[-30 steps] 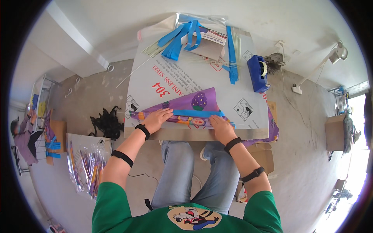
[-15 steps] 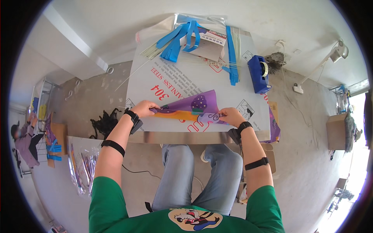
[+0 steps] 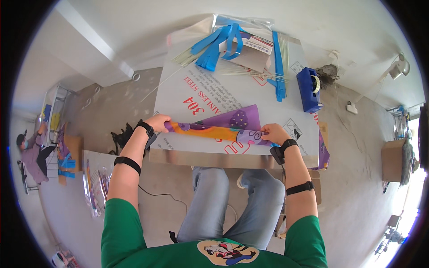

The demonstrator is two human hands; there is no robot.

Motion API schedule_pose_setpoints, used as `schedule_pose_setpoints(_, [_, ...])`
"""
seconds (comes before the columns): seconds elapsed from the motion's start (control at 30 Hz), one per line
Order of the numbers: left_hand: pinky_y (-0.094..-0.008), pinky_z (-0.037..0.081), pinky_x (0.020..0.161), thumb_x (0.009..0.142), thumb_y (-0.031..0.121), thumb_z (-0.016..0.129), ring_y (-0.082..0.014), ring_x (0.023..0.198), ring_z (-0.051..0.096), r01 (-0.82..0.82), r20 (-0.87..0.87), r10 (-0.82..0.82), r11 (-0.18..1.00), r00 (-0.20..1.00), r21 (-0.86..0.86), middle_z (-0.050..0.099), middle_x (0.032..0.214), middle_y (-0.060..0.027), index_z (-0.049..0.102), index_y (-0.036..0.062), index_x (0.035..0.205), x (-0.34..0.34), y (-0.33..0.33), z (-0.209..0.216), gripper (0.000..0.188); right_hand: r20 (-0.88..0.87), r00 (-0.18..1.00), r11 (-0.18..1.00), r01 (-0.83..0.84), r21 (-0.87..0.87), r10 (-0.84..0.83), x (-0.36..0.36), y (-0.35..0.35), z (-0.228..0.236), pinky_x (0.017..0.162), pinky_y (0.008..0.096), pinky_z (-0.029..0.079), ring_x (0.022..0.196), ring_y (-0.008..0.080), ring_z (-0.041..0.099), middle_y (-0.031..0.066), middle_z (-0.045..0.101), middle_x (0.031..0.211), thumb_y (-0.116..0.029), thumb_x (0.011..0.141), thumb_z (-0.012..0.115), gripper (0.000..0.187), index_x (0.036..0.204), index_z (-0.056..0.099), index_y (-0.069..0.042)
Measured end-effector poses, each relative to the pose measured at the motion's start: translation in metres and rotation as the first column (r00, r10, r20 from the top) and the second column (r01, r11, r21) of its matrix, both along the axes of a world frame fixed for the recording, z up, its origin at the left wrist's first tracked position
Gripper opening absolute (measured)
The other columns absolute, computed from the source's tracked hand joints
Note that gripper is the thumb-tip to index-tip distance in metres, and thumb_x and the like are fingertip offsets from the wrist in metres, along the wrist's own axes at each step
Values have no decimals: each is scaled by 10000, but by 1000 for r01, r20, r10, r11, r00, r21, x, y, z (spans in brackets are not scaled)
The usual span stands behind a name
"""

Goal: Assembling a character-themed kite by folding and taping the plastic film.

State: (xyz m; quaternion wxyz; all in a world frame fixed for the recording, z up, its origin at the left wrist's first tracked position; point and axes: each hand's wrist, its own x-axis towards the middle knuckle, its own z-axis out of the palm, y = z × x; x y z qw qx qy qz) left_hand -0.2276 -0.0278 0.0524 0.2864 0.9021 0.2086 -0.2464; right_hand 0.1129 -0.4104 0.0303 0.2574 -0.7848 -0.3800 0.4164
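A thin purple and orange printed sheet (image 3: 210, 131) lies across the near part of the table. Its near side is folded or rolled into a long narrow strip, while a purple flap with a dotted dark shape spreads out behind it. My left hand (image 3: 156, 123) pinches the strip's left end. At the opposite end, the fingers and thumb of my right hand (image 3: 274, 134) grip the strip close to the flap's corner. Both hands rest just above the tabletop (image 3: 178, 100), which is covered in printed protective film.
Blue strips (image 3: 209, 60) and thin pale sticks (image 3: 181, 58) lie around a box (image 3: 252, 51) at the back. A blue tape dispenser (image 3: 308, 91) stands at the right edge. Dark crumpled material (image 3: 123, 137) sits left of the table. Far left, another person (image 3: 33, 156) is seated.
My left hand has moved outward to the left, and the orange strip is stretched longer between my hands. The whole view has shifted slightly.
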Motion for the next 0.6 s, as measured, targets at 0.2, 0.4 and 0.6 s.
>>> schedule_pose_setpoints(0.2, [-341,487,738,662,100,747,-234,816,626,-10,1,10,1000,1000,-12,661,896,-120,608,33,1038,-12,13,-8,407,2,1000,1000,4,-28,-4,0,4,-6,713,287,498,768,170,628,85,681,844,-109,694,739,312,987,670,-26])
schedule_pose_setpoints(0.4, [-410,492,747,733,58,617,-313,890,623,-2,13,-4,904,1000,427,658,935,-131,617,60,964,2,-19,-1,231,-5,1000,999,7,-32,-7,2,2,-8,708,289,502,770,171,633,86,685,857,-120,682,744,330,993,675,-34])
schedule_pose_setpoints(0.6, [-506,295,1065,811,113,574,-299,1293,377,88,423,-405,798,810,596,408,1382,-119,431,104,1338,26,-128,-6,546,76,997,998,-24,-57,28,-3,8,3,707,270,500,767,145,621,87,678,841,-68,704,738,322,1007,659,4])
